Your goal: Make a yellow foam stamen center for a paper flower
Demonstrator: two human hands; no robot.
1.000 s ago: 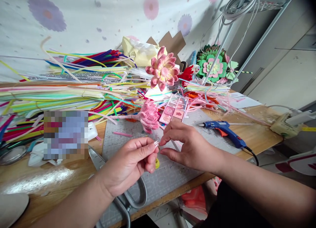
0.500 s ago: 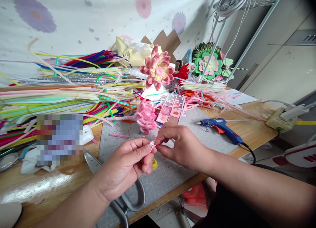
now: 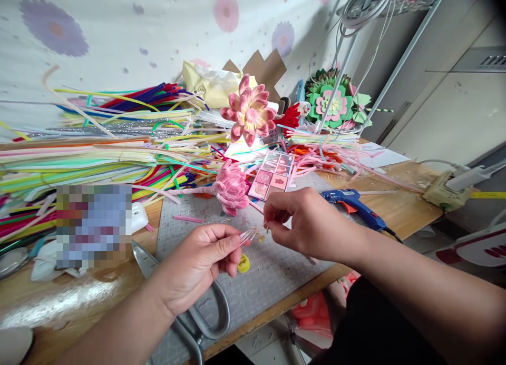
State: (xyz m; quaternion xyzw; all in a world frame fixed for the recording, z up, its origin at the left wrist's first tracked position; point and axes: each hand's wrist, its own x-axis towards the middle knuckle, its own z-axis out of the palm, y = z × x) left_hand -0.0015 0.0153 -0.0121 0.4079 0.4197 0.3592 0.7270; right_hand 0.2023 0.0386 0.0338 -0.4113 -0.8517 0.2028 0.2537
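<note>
My left hand [image 3: 211,257] pinches a small bunch of flower stamens [image 3: 248,236], thin white strands with yellowish tips, between thumb and forefinger. To its right, my right hand [image 3: 302,223] is closed in a pinch, apart from the bunch; a tiny yellowish bit shows at its fingertips, too small to name. Just beyond both hands lies a pink fuzzy flower [image 3: 231,187] on a wrapped stem. A yellow round item [image 3: 243,263] rests on the grey cutting mat [image 3: 272,278] below the stamens. Large grey-handled scissors [image 3: 213,317] lie partly under my left forearm.
Behind the hands are a makeup palette [image 3: 272,178] and an upright pink flower [image 3: 251,112]. Bundled pipe cleaners [image 3: 79,154] fill the left and back. A blue glue gun [image 3: 358,207] lies at right, near a power strip [image 3: 445,188]. Green paper flowers [image 3: 331,102] stand behind.
My right hand has moved right, away from my left, opening a gap between them. The stamens now fan out from my left fingertips with their tips showing. The view has shifted slightly.
</note>
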